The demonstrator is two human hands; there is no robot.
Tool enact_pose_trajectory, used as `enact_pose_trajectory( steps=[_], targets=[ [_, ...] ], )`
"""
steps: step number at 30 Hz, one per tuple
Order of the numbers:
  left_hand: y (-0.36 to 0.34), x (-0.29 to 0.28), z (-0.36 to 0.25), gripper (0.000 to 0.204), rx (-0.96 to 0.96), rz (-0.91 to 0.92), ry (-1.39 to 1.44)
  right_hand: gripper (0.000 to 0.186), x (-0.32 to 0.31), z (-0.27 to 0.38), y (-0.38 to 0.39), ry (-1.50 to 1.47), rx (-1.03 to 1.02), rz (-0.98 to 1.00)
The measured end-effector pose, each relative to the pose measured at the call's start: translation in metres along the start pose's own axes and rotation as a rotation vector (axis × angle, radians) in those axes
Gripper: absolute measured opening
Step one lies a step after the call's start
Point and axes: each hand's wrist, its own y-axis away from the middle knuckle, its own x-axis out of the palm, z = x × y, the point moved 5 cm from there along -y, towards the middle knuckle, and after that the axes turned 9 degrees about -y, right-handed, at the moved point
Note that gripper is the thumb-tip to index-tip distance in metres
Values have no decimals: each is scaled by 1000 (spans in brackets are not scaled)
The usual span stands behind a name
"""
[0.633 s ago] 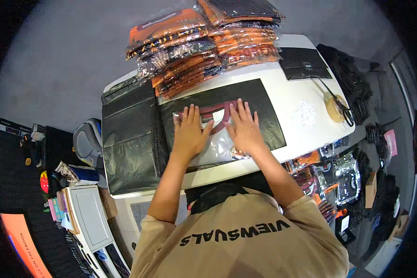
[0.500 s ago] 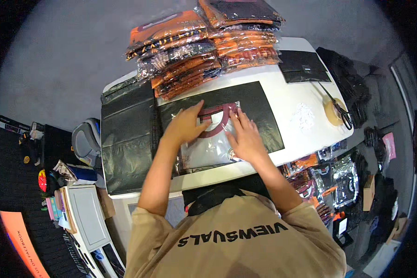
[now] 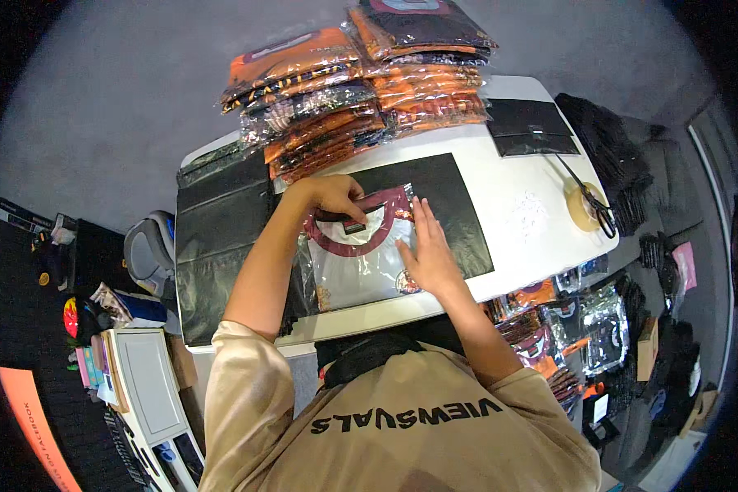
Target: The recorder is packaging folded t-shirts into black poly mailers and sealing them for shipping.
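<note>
A folded light grey shirt (image 3: pixel 348 275) with a maroon collar lies in a clear plastic bag. The bag rests on a flat black plastic mailer (image 3: pixel 459 217) on the white table. My left hand (image 3: pixel 334 195) is at the far left of the collar, thumb and forefinger apart; the thumb reaches toward the neck label and the other fingers are partly hidden. Along the bag's right side, my right hand (image 3: pixel 433 256) lies with fingers stretched out and thumb spread, palm down.
Two tall stacks of bagged orange and dark shirts (image 3: pixel 312 107) stand at the table's far side. Black mailers (image 3: pixel 221 246) cover its left end. At the right are another black mailer (image 3: pixel 533 127), scissors (image 3: pixel 603 217) and a tape roll (image 3: pixel 580 207). More bagged clothes (image 3: pixel 541 332) sit below.
My left hand has shifted to the collar's far left, its fingers curling more and uncovering the neck label. The right hand stays at the bag's right side. The whole view has shifted slightly.
</note>
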Motion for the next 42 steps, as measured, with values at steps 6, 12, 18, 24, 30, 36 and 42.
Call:
enact_pose_trajectory(
  steps=[6,12,18,24,30,36,42],
  targets=[
    [72,-16,0,65,77,-227,41,84,-7,-8,-4,-150,64,-15],
    [193,-17,33,54,-105,-732,586,81,6,-13,-7,-25,19,11],
    [267,35,44,46,-236,-1242,660,73,12,2,-1,286,-4,-31],
    [300,77,55,49,-307,-1450,744,65,73,68,-1,50,-267,169],
    [327,74,41,45,-428,-1495,574,56,135,102,3,-95,-487,306],
    [333,76,28,52,-507,-1550,503,45,143,108,4,-136,-603,432],
    [324,79,21,55,-481,-1505,597,41,140,109,2,-326,-482,379]
  ],
)
